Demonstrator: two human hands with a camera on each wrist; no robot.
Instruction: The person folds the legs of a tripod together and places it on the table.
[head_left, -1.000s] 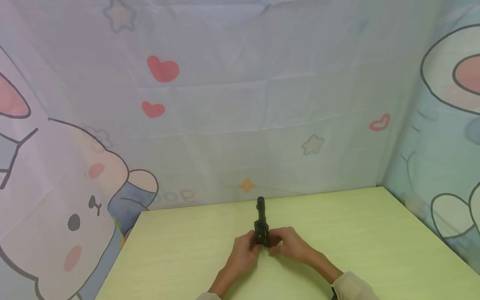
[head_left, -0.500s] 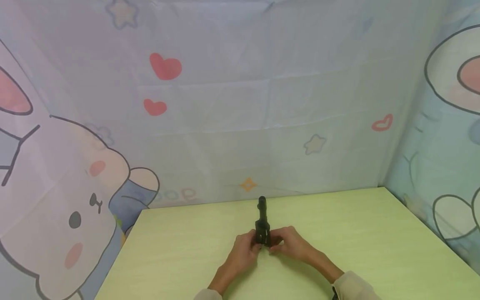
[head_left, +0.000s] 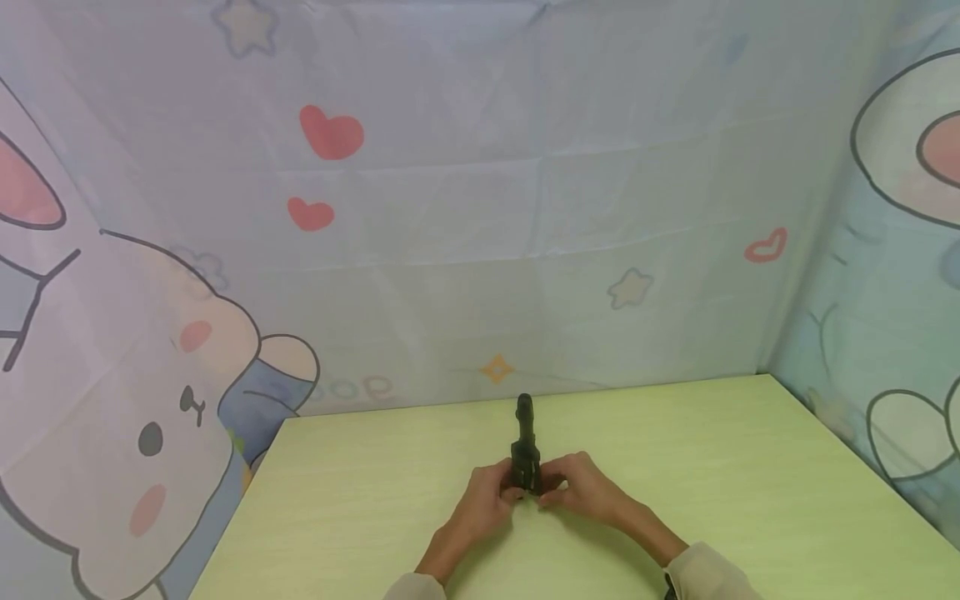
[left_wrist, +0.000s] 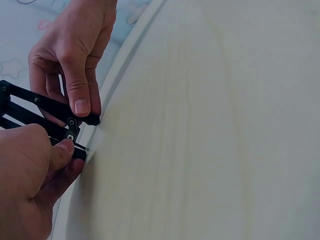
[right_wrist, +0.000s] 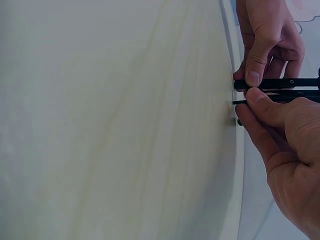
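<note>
A black tripod (head_left: 526, 446) with slim hinged legs lies above the middle of the table, its long end pointing away from me. My left hand (head_left: 482, 502) pinches one leg near its end between thumb and fingers. On the other side, my right hand (head_left: 588, 492) pinches another leg. In the left wrist view, a small hinge (left_wrist: 72, 129) with metal pins links the legs between the two thumbs. The right wrist view shows the legs (right_wrist: 300, 84) close together, with both hands' thumbs on them. Fingers cover parts of the leg ends.
A pale yellow-green table (head_left: 360, 492) spreads beneath the hands. Behind it hangs a cloth backdrop (head_left: 450, 208) with hearts, stars and rabbit drawings, which also closes in the left and right sides.
The head view has shifted slightly. Both hands keep their grip in nearly the same place, while the tripod's near end looks slightly altered between the fingers.
</note>
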